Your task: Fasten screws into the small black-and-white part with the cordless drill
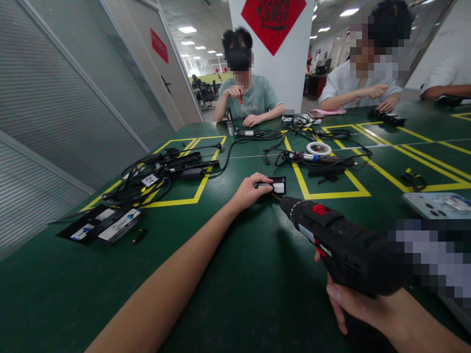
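A black cordless drill point(342, 240) with red switches is gripped by my right hand point(353, 304), its handle partly hidden by the fingers. The drill points forward and left, and its thin bit reaches the near edge of a small black plate point(281, 182) with white patches. Whether the tip touches the plate I cannot tell. My left hand point(253, 187) grips that plate from its left side, thumb and fingers closed over it, close to the green table surface.
Black cables and devices point(184, 166) lie tangled at the left. Near them are black panels with white labels point(106, 223). At centre right rest a white tape ring point(318, 149) and more cables. A pale phone-like case point(437, 203) lies far right. Co-workers point(253, 93) sit across the table.
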A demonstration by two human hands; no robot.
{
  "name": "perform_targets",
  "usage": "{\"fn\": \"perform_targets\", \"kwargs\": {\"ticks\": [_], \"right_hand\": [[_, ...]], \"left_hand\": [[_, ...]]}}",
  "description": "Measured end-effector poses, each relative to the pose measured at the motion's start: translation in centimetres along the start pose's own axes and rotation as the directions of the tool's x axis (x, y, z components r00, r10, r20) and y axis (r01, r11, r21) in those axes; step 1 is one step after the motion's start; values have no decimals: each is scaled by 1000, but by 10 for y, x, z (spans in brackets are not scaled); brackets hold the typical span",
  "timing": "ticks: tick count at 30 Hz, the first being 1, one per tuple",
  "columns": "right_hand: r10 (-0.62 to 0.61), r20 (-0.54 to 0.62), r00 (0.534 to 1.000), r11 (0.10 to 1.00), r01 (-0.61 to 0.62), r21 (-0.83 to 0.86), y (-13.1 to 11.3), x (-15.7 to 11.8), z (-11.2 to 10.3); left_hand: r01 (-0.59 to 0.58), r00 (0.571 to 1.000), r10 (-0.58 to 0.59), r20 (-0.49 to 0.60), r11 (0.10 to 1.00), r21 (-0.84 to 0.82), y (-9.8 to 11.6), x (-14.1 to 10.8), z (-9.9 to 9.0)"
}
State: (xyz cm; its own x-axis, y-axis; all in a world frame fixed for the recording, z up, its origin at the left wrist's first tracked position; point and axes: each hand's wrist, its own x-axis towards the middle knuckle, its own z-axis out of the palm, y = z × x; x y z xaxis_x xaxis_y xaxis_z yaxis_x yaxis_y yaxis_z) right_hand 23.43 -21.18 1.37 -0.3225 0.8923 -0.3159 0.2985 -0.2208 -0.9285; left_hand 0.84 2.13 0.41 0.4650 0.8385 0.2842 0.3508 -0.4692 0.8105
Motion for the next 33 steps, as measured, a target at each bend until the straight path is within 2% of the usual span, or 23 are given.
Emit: {"fn": "perform_targets", "kwargs": {"ticks": [4,12,15,21,26,30,33], "right_hand": [[-6,72,997,999,8,-35,-4,1,-1],[-31,124,992,997,39,-63,-17,1,-3],[-46,120,992,995,56,-83,-17,0,-2],[-29,13,999,1000,29,8,-16,-4,-1],[-45,56,997,999,47,-24,-13,-2,-2],[-63,27,998,998,63,-10,-12,-1,-1],[-63,54,997,997,64,-30,-14,-1,0]], "left_hand": [[-8,1000,8,2,1000,-4,-2,0,0],[-6,1000,6,4,1000,-26,-1,0,-1],[-10,1000,10,2,1000,-20,0,0,-1],[-1,1000,1,2,1000,-13,0,0,-1],[-11,1000,11,3,1000,-7,1,0,-1],[-7,1000,7,5,1000,-12,1,0,-1],[-9,1000,9,10,1000,-15,1,0,-1]]}}
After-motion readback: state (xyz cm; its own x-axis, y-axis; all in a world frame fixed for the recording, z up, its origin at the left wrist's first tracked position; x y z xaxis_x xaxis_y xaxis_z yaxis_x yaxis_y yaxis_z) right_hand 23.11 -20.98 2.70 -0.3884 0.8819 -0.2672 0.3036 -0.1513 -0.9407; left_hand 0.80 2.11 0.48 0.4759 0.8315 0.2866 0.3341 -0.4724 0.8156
